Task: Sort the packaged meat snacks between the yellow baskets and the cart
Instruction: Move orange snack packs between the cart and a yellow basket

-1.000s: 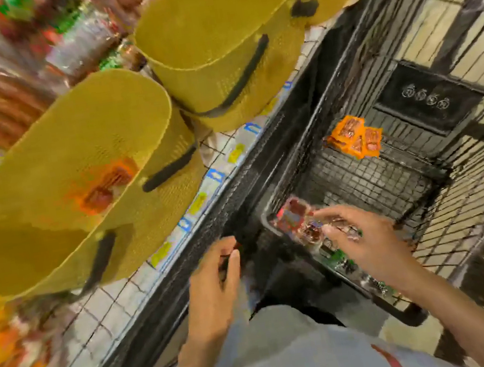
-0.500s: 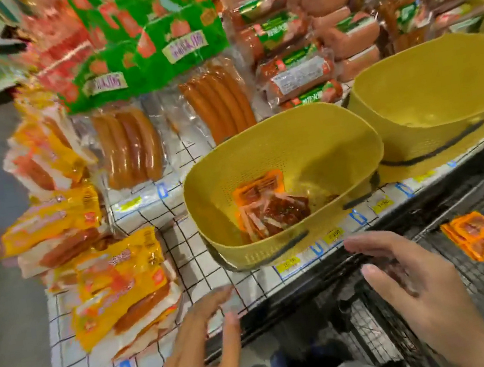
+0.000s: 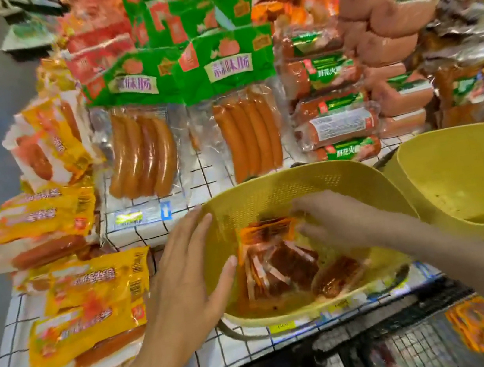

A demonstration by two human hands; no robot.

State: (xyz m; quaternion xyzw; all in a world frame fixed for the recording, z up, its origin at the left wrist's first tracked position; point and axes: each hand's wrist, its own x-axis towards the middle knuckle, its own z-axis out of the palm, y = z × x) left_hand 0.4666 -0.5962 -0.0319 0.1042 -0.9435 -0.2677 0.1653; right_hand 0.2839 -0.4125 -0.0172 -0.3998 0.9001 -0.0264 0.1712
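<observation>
Snacks are being reached in basket at 12 o'clock by right hand, brought over from cart at 4 o'clock; grip untellable, blurred. Left hand, unclenched, is being rested on rim.

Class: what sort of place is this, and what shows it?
Probably a supermarket: stacked packaged sausages lie on a display shelf with price labels, and a wire shopping cart stands alongside.
</observation>
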